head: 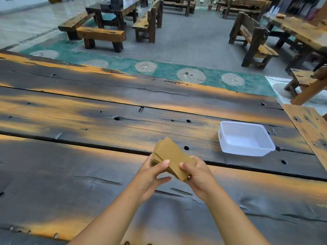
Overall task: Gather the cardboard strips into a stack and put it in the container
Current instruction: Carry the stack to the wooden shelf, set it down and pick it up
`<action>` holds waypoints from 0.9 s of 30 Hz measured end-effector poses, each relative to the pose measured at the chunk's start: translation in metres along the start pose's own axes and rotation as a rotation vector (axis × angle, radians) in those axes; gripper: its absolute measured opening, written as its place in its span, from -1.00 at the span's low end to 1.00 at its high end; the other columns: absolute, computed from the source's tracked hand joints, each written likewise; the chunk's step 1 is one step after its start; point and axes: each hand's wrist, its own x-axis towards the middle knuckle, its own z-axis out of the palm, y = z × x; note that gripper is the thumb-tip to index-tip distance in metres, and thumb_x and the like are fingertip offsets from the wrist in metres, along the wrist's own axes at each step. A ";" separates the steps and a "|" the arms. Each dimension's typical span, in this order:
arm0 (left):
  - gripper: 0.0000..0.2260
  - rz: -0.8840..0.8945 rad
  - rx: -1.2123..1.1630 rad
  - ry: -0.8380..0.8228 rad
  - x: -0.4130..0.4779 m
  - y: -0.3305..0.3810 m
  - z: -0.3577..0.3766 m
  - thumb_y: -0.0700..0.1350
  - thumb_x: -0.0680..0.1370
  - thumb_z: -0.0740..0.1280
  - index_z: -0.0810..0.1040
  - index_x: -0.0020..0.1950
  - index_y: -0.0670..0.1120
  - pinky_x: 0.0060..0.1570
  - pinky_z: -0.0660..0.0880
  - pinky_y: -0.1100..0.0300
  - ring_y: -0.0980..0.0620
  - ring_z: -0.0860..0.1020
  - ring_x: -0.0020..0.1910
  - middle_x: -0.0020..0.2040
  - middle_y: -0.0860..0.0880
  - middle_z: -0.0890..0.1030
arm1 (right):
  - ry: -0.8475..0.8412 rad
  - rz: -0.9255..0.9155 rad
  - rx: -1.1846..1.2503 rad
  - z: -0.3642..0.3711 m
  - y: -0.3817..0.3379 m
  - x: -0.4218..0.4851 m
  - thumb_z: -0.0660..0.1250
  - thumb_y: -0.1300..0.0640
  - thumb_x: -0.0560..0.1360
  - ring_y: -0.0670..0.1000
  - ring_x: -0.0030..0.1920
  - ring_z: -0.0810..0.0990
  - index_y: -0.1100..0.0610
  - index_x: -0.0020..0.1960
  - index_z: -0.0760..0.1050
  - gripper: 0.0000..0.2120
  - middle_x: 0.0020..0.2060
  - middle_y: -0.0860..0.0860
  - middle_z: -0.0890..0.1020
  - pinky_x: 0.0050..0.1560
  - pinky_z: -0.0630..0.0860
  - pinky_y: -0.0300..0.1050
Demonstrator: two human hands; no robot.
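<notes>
Cardboard strips [170,154]: brown, gathered as one stack, held in the air just above the worktop [88,121], near its front-centre. None seen loose on the wood.

Stack condition: edges not flush; layers fan out on the left side. Long axis runs from lower right, near the person, up-left and away; far corner tilted up.

Left hand [150,175]: grip clamped on the stack's left long edge, thumb on top, fingers curled beneath. Fingers under the card mostly hidden.

Right hand [196,174]: grip clamped on the near right corner, thumb on top face, fingers wrapped behind. Both hands closed on the same item; neither free.

Container [228,137]: white plastic tub, rectangular, open top, nothing in it. Sits on the worktop to the right of the stack and slightly farther from the person, apart from the hands. Right hand is the nearer one. Tub's long side lies approx. left-right, a bit skewed.

Assessment: gathering looks done; squaring-up prob. in progress. Next move needs a carry to the right, w/ stack turned to match the tub's long side. Risk: fanned layers may slip if the left grip lets go early.
</notes>
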 end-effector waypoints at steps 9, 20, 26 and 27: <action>-0.57 -0.064 0.397 0.113 0.020 0.035 0.003 0.32 0.52 0.31 0.53 0.24 0.08 -0.18 0.61 0.13 -0.02 0.62 0.05 0.11 -0.04 0.62 | 0.019 -0.118 -0.514 -0.012 -0.024 0.012 0.44 0.00 0.28 -0.03 -0.09 0.58 -0.14 0.25 0.39 -0.44 0.01 -0.04 0.55 -0.22 0.52 -0.24; -0.67 0.116 0.266 0.358 0.041 0.030 0.038 0.19 0.42 0.22 0.48 0.10 0.08 -0.08 0.53 -0.02 -0.02 0.52 -0.05 0.02 -0.05 0.56 | 0.168 -0.205 -0.156 0.004 -0.017 0.023 0.35 -0.02 0.40 0.12 0.09 0.65 0.06 0.15 0.54 -0.65 0.05 0.12 0.69 0.22 0.55 0.12; -0.63 0.244 0.381 0.363 0.044 0.044 0.044 0.26 0.44 0.23 0.45 0.12 0.06 -0.27 0.55 0.08 -0.01 0.57 -0.10 -0.01 -0.05 0.58 | 0.128 -0.209 -0.169 0.010 -0.032 0.026 0.33 0.06 0.48 0.11 0.15 0.63 0.06 0.23 0.47 -0.68 0.16 0.16 0.64 0.25 0.57 0.21; -0.60 0.254 0.396 0.349 0.045 0.048 0.046 0.25 0.44 0.24 0.44 0.16 0.05 -0.25 0.54 0.09 0.00 0.56 -0.09 0.01 -0.06 0.58 | 0.121 -0.216 -0.173 0.009 -0.035 0.027 0.33 0.08 0.49 0.12 0.16 0.63 0.06 0.24 0.46 -0.67 0.16 0.16 0.64 0.25 0.57 0.20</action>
